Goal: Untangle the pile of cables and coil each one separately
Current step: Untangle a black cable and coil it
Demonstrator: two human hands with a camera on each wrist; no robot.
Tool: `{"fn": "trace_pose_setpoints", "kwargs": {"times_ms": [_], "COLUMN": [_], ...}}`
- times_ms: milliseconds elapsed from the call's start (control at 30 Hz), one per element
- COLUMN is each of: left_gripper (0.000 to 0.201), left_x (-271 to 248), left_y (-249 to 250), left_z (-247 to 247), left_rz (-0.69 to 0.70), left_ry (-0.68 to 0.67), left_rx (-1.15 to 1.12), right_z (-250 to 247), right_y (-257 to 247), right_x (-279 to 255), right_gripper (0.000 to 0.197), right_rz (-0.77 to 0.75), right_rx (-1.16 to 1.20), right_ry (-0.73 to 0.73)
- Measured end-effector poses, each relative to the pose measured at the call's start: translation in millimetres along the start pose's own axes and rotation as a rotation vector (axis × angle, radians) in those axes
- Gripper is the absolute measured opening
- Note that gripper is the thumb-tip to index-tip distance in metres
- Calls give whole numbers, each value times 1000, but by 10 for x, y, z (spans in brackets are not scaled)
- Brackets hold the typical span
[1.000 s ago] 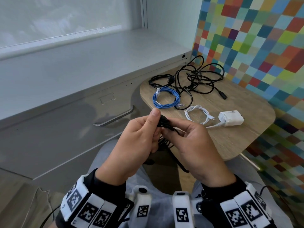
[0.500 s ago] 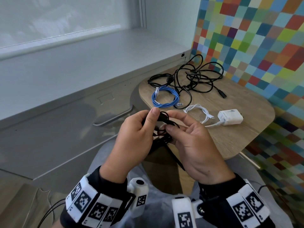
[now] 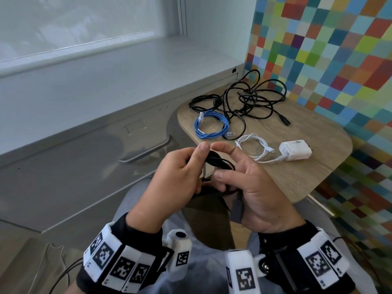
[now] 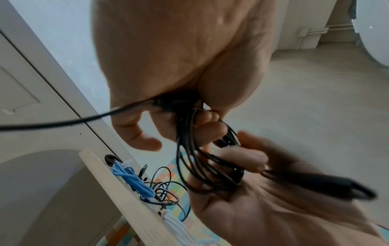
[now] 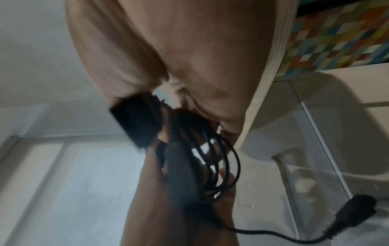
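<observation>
Two hands hold one thin black cable wound into small loops [image 3: 214, 164], in the air just in front of the rounded light wooden desk [image 3: 297, 179]. The left hand [image 3: 176, 179] has its fingers curled round the loops, and its thumb presses on top of the bundle. The right hand [image 3: 254, 187] has its lower fingers curled round the other side of the loops, while its first finger sticks out straight above them. One black plug end of the cable [image 5: 355, 211] hangs loose below the hands.

On the desk, at the far side, lies a messy pile of black cables [image 3: 244, 100]. A coiled blue cable [image 3: 210, 126] lies just in front of that pile. A coiled white cable [image 3: 254, 147] lies nearer the hands, joined to a white charger block [image 3: 296, 150] beside it.
</observation>
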State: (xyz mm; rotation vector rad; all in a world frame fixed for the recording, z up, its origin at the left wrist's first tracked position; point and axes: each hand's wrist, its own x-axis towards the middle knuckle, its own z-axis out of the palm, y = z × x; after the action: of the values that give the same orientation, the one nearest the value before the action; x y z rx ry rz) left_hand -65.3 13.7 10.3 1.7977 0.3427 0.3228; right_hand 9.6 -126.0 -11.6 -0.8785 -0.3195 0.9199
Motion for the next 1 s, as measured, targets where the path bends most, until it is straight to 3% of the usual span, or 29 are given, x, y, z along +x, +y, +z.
{"fn": "trace_pose_setpoints", "kwargs": {"times_ms": [100,200,300,400,467,800,933,1000], "left_gripper": [52,46,42,40,46,44,44,44], "left_x": [10,5,-6,14,33,37,25,19], "left_y": [5,-5,14,10,0,-2,-27,-28], "left_z": [-27,-25,-52,-77,-81,-42,4,13], "left_rz": [5,6,6,14,16,55,56,57], "left_ry": [33,44,112,168,180,176,145,122], "left_rx": [11,-163,-362,-443,-457,-413,-373,-355], "right_z": [-9,25,15,-27,-40,7,66,94], "right_y": [31,23,-15,-9,5,63,100,103], "right_x": [3,20,36,36,42,57,84,87], "right_gripper": [65,67,53,32,27,36,32,41], "right_rz": [-59,-146,-224,-297,-317,-294,-345,-378], "right_rx": [-59,-106,-302,-575,-640,-617,-557,-521], "right_ry": [7,29,136,237,270,197,278,320]}}
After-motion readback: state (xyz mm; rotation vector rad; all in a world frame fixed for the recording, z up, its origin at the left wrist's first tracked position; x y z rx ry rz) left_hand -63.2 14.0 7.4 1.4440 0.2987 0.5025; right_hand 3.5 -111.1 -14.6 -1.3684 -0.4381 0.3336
